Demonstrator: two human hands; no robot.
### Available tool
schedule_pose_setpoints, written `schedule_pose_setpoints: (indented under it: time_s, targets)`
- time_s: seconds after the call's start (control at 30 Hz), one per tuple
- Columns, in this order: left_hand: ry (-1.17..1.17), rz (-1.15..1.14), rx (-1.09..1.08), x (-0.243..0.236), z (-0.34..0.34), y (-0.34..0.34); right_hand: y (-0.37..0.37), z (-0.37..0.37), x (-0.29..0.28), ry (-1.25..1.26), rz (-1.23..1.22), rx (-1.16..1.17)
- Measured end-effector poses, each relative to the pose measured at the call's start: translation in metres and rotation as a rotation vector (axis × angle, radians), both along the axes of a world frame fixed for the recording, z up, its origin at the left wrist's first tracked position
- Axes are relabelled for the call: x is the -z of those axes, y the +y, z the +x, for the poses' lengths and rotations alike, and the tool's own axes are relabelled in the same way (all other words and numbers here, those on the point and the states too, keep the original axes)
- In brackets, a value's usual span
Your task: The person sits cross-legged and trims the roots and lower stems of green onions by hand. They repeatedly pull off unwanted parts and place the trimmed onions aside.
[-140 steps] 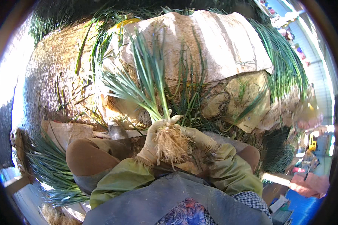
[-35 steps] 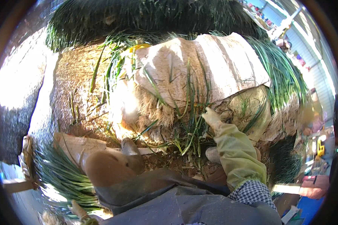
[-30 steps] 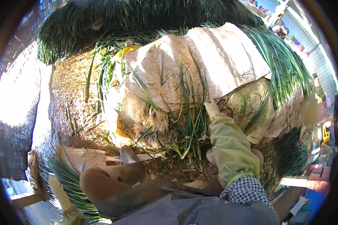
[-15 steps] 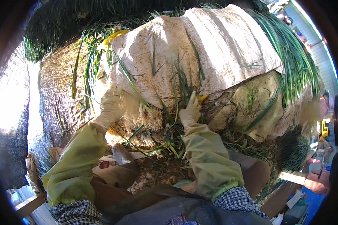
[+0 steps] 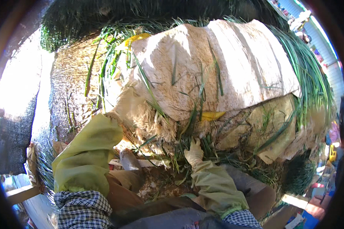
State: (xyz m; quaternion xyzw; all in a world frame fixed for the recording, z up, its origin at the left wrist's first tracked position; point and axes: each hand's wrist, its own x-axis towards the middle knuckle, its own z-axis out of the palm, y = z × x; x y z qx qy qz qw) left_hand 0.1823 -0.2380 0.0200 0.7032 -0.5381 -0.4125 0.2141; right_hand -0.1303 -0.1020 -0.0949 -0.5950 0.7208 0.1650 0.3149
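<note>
My left hand (image 5: 129,102), in a pale glove, rests at the left end of a white cloth (image 5: 240,57), beside a clump of stringy pale roots (image 5: 156,124). Its fingers blur into the roots and cloth. Lower and to the right, my right hand (image 5: 195,153), gloved too, has its fingers drawn together at some loose green onion leaves (image 5: 189,128) below the cloth's near edge. The cloth lies over a large bundle of green onions (image 5: 304,72), whose long leaves show at the right. A yellow scrap (image 5: 212,115) pokes out under the cloth.
Dark green leaves (image 5: 149,10) are heaped along the far side. A brown woven sheet (image 5: 70,78) lies at left. Tan sheeting (image 5: 279,133) and leaf litter lie under the cloth's near right edge. A wooden bar (image 5: 23,194) sticks out at lower left.
My right hand has drawn down toward me from the cloth's edge, and loose leaves have slid down with it. My left hand stays by the roots. The whole view has shifted slightly.
</note>
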Motion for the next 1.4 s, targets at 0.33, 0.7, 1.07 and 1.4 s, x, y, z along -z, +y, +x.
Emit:
schedule_pose_setpoints:
  time_s: [0.33, 0.7, 1.07, 1.4]
  targets:
    - [0.191, -0.129, -0.375, 0.011, 0.013, -0.009, -0.055, -0.076, -0.039, -0.15, -0.003, -0.493]
    - [0.025, -0.153, -0.461, 0.111, 0.052, -0.043, -0.025, -0.35, -0.274, 0.664, 0.296, -0.43]
    - [0.667, -0.123, -0.653, 0.079, 0.036, -0.041, -0.16, -0.254, -0.241, -0.933, -0.36, 0.698]
    - [0.753, -0.277, -0.288, 0.043, 0.033, -0.05, -0.259, -0.164, -0.244, -0.388, -0.651, 0.158]
